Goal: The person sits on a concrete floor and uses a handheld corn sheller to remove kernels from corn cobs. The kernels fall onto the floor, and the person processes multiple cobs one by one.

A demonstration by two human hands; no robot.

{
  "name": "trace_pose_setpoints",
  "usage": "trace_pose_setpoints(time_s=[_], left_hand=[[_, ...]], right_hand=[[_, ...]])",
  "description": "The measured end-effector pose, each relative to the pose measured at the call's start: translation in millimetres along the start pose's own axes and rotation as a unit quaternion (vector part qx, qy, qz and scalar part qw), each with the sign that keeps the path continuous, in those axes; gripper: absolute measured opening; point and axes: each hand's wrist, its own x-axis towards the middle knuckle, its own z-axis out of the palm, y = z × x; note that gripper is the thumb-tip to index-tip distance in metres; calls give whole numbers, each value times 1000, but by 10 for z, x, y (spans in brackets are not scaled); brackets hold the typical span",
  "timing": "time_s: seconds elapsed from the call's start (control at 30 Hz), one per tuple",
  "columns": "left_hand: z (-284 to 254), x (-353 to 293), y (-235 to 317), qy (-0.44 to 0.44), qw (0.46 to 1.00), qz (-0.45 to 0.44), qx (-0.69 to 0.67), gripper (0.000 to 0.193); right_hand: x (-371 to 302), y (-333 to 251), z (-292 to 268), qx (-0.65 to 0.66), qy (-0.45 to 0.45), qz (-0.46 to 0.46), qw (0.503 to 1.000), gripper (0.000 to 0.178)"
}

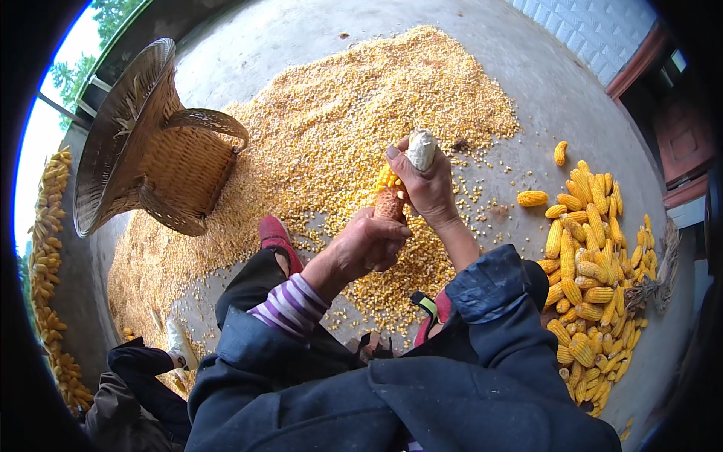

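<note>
My left hand (364, 242) is closed around the lower end of a corn cob (388, 202), held upright over the floor between my knees. Its lower part is bare and reddish, while yellow kernels still cover the upper end. My right hand (431, 187) presses against the cob's upper side and is wrapped round a whitish, blunt-ended piece (421, 149), whose kind I cannot make out. A few loose kernels show at the cob beside my right palm. Below and beyond both hands spreads a wide heap of shelled corn kernels (354, 98).
A wicker basket (184, 162) with a flared rim lies tipped on the kernels at left. Whole yellow corn cobs (591, 279) are piled at right on the concrete floor (527, 105). More cobs (49, 264) line the far left. Another person's dark-clad leg (147, 369) shows lower left.
</note>
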Motion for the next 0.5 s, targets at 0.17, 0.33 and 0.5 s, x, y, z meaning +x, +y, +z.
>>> trace_pose_setpoints(time_s=[0.17, 0.33, 0.5], left_hand=[[-20, -2, 138, 59, 983, 42, 168, 16], [-82, 130, -180, 279, 714, 355, 535, 16], [82, -71, 47, 35, 980, 35, 191, 17]], right_hand=[[125, -178, -190, 202, -90, 150, 964, 24], [38, -307, 5, 158, -69, 146, 974, 22], [62, -70, 10, 112, 70, 94, 987, 17]])
